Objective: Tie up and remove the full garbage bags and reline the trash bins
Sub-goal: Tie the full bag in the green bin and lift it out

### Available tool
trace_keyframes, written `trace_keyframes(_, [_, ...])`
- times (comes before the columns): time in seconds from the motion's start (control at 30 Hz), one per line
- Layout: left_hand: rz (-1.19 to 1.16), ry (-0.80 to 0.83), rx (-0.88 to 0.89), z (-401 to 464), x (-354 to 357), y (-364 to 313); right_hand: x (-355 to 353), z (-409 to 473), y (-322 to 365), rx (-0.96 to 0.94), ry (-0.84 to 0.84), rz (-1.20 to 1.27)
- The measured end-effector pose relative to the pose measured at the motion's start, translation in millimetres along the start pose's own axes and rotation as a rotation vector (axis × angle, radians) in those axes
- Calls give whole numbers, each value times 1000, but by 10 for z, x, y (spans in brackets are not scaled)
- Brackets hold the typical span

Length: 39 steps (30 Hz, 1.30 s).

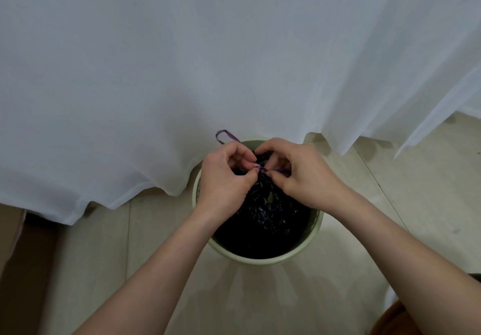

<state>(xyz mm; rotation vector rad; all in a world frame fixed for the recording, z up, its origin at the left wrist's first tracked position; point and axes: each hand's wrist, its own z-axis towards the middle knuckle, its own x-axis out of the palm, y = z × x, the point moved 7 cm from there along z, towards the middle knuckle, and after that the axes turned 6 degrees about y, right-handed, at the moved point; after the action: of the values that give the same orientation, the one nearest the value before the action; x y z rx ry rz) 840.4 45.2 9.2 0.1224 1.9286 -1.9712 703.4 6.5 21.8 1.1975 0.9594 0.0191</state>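
Now: dark crinkled plastic garbage bag (263, 212) sits in pale green round bin (307, 246), lower centre of frame. Your left hand (226, 176) and right hand (299, 170) each pinch thin purple drawstring (260, 168), fingertips clamped. Pull ends outward evenly, cinch knot low against gathered neck; keep loop (225, 136) free of white curtain (234, 61).

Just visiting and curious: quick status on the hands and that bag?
Left hand and right hand both pinching purple drawstring. Black bag gathered, sitting in green bin. White curtain hanging close behind; nothing blocking.

no readable text, labels, brands, numbers, signs anywhere
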Motion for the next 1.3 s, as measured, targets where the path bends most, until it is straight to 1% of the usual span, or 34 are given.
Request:
trace_keyframes(0.07, [1,-3,-5,-7,-15,11,-6,-4,-46,58,20,120])
trace_keyframes(0.17, [-6,0,-9,-16,-18,19,57,-25,-98,165,120,410])
trace_keyframes(0.27, [60,8,46,-31,-15,-56,102,-53,-123,210,159,612])
trace_keyframes(0.37, [245,34,218,-70,11,-230,75,-63,-164,244,138,687])
trace_keyframes(0.4, [265,53,245,-85,22,-254,63,-66,-179,255,127,697])
trace_keyframes(0.5, [232,158,219,-115,69,-230,48,-80,-214,274,94,716])
trace_keyframes(0.57, [257,205,190,-134,108,-193,46,-86,-220,282,80,706])
trace_keyframes(0.6, [261,202,173,-137,115,-176,46,-86,-216,285,78,700])
trace_keyframes(0.73, [148,125,106,-132,85,-121,62,-98,-180,282,99,668])
trace_keyframes(0.87, [123,144,133,-159,106,-122,50,-135,-199,289,117,659])
trace_keyframes(0.97, [162,136,153,-158,124,-130,39,-145,-217,289,121,648])
trace_keyframes(1.13, [256,87,182,-149,105,-164,1,-141,-260,288,77,659])
trace_keyframes(1.2, [320,117,182,-149,111,-187,-56,-140,-246,259,46,534])
trace_keyframes(1.3, [442,228,162,-117,79,-186,-248,-116,-180,112,-79,61])
